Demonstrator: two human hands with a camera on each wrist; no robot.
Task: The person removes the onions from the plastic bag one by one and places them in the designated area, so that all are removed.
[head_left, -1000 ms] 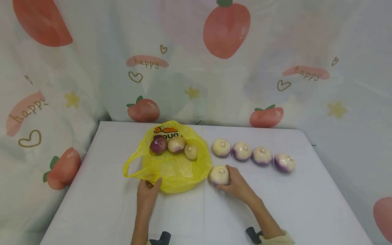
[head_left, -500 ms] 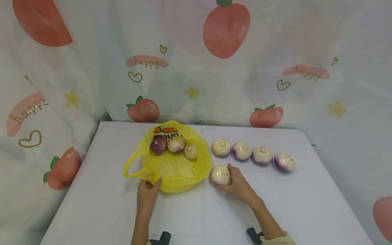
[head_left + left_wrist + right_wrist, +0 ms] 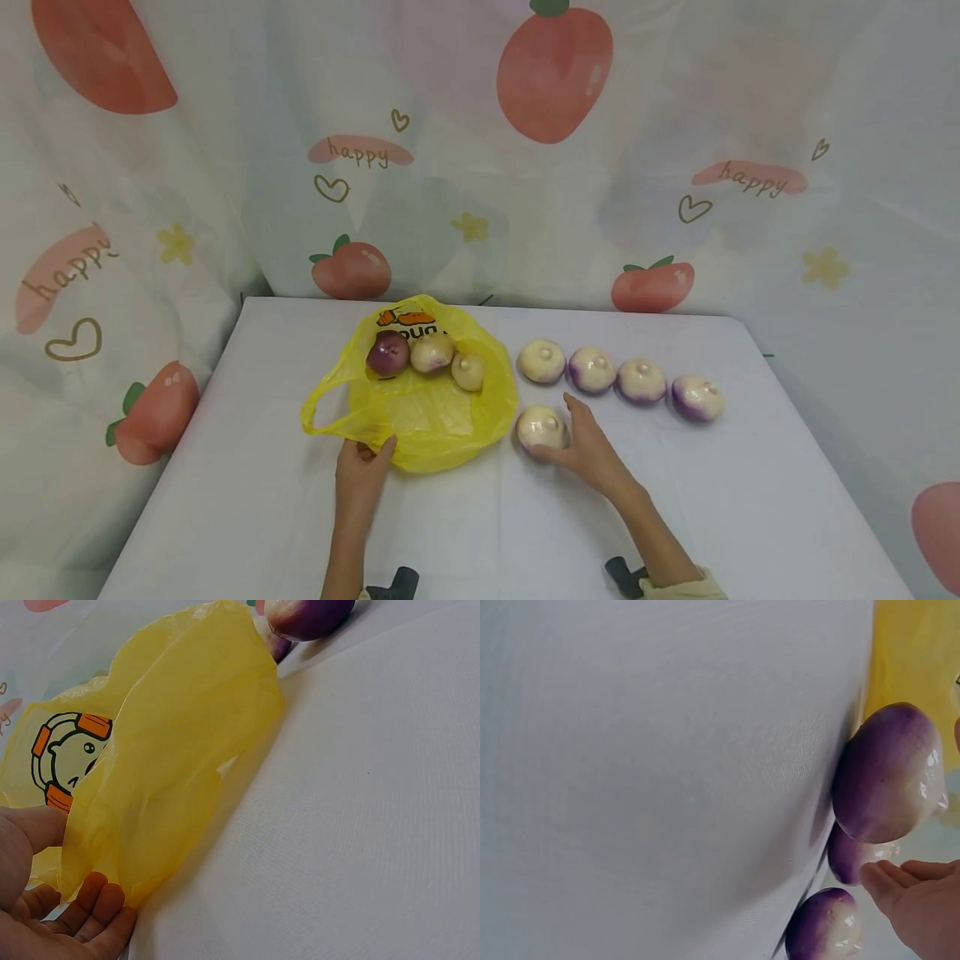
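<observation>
A yellow plastic bag (image 3: 431, 425) lies spread on the table, a handle loop pointing left. My left hand (image 3: 363, 475) pinches its near edge; in the left wrist view the thumb (image 3: 45, 825) and curled fingers (image 3: 94, 907) have the film between them. Just right of the bag sits a glossy white-and-purple turnip (image 3: 538, 427), nub upward. My right hand (image 3: 592, 454) is spread at its right side, thumb low by the near edge and fingers lifted off. In the right wrist view the fingers (image 3: 911, 877) are extended beside this turnip (image 3: 889, 776).
Inside the bag are a dark purple round vegetable (image 3: 388, 354), a white-and-purple one (image 3: 432, 353) and a smaller pale one (image 3: 468, 372). Several more turnips (image 3: 641, 382) stand in a row behind my right hand. A printed curtain (image 3: 450, 167) hangs behind the white table (image 3: 247, 500).
The near turnip has shifted slightly right. My right fingers, earlier around it, have opened away from it. The left hand and bag have stayed put.
</observation>
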